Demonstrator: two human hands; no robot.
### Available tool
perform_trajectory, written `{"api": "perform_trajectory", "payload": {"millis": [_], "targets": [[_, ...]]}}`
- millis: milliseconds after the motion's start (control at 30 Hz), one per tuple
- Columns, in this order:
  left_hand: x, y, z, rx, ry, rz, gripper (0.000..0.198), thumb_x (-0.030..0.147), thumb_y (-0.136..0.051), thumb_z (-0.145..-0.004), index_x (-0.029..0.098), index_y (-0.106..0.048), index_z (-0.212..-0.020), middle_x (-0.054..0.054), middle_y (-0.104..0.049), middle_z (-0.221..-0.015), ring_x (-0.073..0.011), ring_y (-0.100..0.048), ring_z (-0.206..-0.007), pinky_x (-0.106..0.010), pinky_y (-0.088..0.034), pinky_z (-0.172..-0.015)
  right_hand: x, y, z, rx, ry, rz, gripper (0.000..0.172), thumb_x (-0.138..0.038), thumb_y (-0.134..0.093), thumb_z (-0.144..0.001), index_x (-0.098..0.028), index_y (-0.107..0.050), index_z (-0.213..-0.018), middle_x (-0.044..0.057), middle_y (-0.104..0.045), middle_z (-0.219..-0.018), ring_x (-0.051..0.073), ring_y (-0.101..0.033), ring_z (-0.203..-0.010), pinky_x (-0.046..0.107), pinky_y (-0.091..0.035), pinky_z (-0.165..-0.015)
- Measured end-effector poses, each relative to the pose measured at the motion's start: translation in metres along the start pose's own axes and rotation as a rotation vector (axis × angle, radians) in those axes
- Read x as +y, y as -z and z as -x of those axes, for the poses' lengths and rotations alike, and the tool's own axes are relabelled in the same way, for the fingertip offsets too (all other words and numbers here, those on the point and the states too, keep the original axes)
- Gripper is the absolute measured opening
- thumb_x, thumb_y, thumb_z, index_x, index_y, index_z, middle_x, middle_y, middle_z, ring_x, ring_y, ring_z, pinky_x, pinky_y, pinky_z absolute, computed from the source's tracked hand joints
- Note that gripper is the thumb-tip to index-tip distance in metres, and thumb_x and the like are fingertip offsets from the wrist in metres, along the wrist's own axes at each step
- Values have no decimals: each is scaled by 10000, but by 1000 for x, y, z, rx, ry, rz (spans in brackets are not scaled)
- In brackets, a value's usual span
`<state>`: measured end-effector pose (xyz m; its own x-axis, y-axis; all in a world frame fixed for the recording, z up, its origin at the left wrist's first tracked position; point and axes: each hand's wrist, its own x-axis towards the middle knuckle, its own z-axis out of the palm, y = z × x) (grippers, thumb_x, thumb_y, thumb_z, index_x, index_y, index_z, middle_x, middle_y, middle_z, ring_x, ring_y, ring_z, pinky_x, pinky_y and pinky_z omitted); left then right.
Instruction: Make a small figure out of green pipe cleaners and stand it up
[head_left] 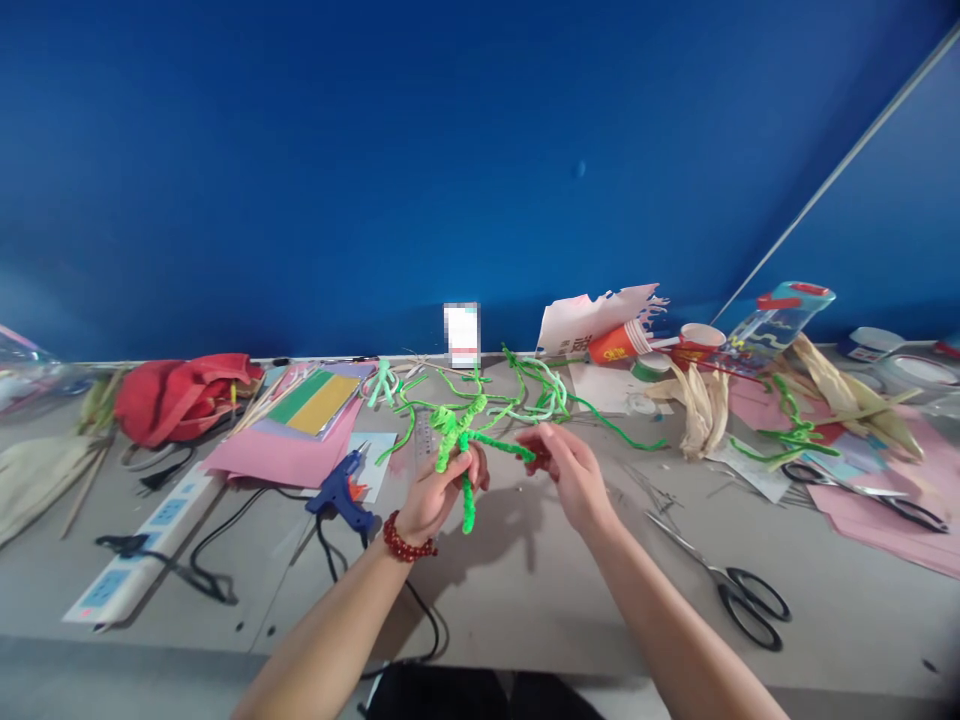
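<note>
My left hand (442, 495), with a red bead bracelet on its wrist, is closed around the middle of a bright green pipe cleaner figure (452, 430). Several fuzzy twisted limbs stick out from the figure, one hanging below the fingers and one reaching right. At the tip of that right limb, the curled fingers of my right hand (566, 468) are pinched together. Loose green pipe cleaners (536, 390) lie just behind the hands. A ruler (424, 435) is partly hidden behind the figure.
Left are a blue glue gun (345, 497), a power strip (150, 550), coloured sheets (311, 400) and a red bag (184, 395). Right are black-handled scissors (739, 590), a second pair (862, 490), paper cups (622, 343) and dried husks (701, 405). A phone (461, 335) leans on the blue wall.
</note>
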<state>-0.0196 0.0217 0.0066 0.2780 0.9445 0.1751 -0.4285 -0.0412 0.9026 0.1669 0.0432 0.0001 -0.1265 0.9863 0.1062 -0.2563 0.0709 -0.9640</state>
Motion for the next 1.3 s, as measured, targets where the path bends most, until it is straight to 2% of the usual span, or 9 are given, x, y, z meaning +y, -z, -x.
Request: {"api": "perform_trajectory", "payload": {"millis": [133,267,333,433,567,633,867,1000,1300], "targets": [[0,0,-1,62,0,-37,334,373,-601,-886,170,-591,-620,-7,-502,-636,-149,-520,-654,-302,-424,-658,2,-5,2,-215,-146,-121,245,-418,-711,-808,-181,-657,-780,16,-665,-687,116,-562,-576,239,-466,-562],[0,2,-3,228,-76,-155,249,388,-642,-857,163,-682,-759,-15,-596,-641,-138,-558,-615,-274,-420,-585,-1,-5,5,-254,-159,-102,262,-411,-741,-775,-175,-637,-724,21,-673,-656,123,-572,-584,241,-463,-558],[1,3,-3,267,-82,-168,232,386,-649,-853,164,-718,-859,-16,-625,-618,-135,-573,-594,-265,-429,-566,-2,-5,5,-302,-202,-79,275,-422,-733,-783,-168,-644,-727,35,-695,-668,117,-570,-569,242,-462,-561],[3,3,-4,292,-43,-103,222,377,-693,-815,169,-746,-871,-34,-679,-681,-137,-595,-608,-278,-482,-610,-2,-4,4,-359,-279,-51,290,-440,-729,-781,-157,-671,-761,49,-712,-692,115,-577,-564,242,-466,-567],[10,-1,-4,281,53,85,173,322,-755,-757,180,-755,-857,-66,-720,-954,-170,-652,-795,-315,-540,-729,-1,-2,3,-366,-310,-33,291,-442,-732,-772,-154,-688,-759,64,-727,-762,125,-607,-610,248,-485,-593],[13,-3,-4,272,107,136,160,284,-767,-742,178,-758,-862,-73,-716,-988,-190,-655,-879,-320,-548,-762,-1,-1,2,-352,-324,-46,283,-434,-736,-768,-153,-696,-760,69,-736,-787,123,-614,-620,242,-487,-600],[16,-4,-4,315,110,69,183,273,-762,-738,161,-767,-882,-70,-708,-880,-172,-642,-816,-275,-536,-700,-5,1,1,-362,-364,-56,387,-513,-627,-850,-135,-708,-833,71,-730,-719,119,-609,-590,238,-491,-587],[19,-6,-4,393,54,-2,205,289,-782,-710,151,-768,-860,-69,-699,-860,-167,-637,-780,-276,-546,-681,-13,-2,4,-377,-366,-31,312,-452,-689,-821,-162,-668,-933,57,-735,-821,109,-612,-605,253,-519,-614],[13,1,-8,459,47,-37,219,302,-810,-672,144,-749,-813,-63,-726,-807,-159,-648,-706,-276,-543,-645,-8,-2,1,-468,-343,101,265,-406,-726,-794,-156,-641,-814,35,-724,-767,93,-590,-595,233,-486,-610]]}}
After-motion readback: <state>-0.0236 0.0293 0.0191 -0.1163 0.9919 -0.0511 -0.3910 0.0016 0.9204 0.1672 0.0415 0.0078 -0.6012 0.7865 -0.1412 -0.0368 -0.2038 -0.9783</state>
